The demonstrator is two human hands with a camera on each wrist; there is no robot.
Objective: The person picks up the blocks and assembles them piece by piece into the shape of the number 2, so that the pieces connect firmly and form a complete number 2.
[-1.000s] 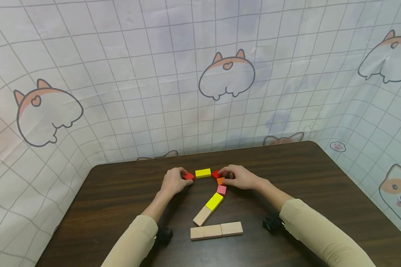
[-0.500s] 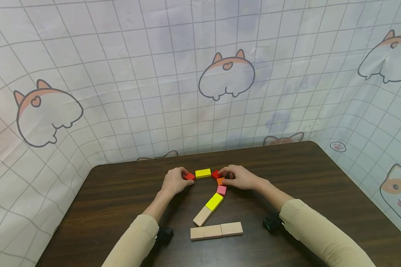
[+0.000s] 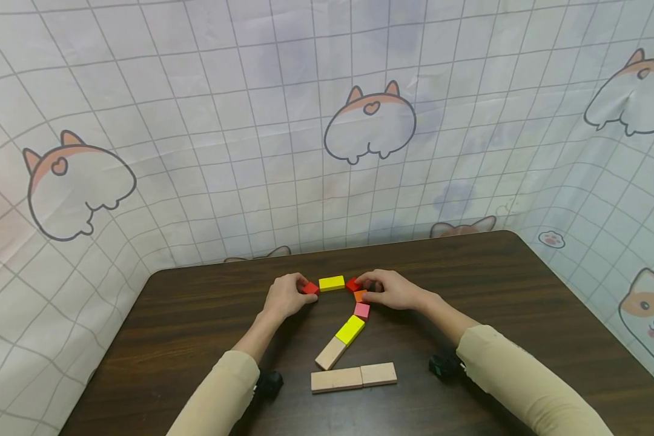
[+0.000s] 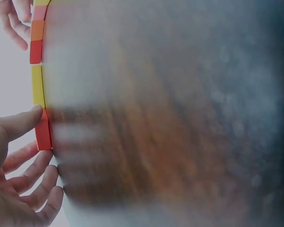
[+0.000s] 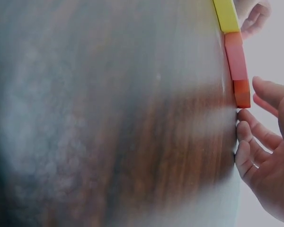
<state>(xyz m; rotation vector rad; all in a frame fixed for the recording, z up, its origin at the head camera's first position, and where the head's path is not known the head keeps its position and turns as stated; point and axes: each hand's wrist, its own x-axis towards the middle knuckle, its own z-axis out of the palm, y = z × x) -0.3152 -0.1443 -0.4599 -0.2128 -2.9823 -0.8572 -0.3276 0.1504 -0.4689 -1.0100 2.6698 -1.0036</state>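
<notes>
My left hand (image 3: 285, 297) pinches a red block (image 3: 310, 288) between thumb and fingers, at the left end of a yellow block (image 3: 331, 283). In the left wrist view that red block (image 4: 43, 132) stands on the tabletop against the yellow block (image 4: 38, 87). My right hand (image 3: 393, 289) rests at the curve's other side, fingertips by a second red block (image 3: 352, 284) and thumb at an orange block (image 3: 360, 296). Its fingers are loosely bent, seen also in the right wrist view. A pink block (image 3: 362, 310) follows the orange one, then another yellow block (image 3: 350, 330).
A plain wooden block (image 3: 330, 353) continues the curve toward me. Two more wooden blocks (image 3: 336, 380) lie end to end in front of it. The dark wooden table (image 3: 196, 339) reaches a patterned cloth backdrop (image 3: 283, 181) behind.
The red block in my left hand has slid slightly right, closer to the yellow block. My right hand and the other blocks stay where they were.
</notes>
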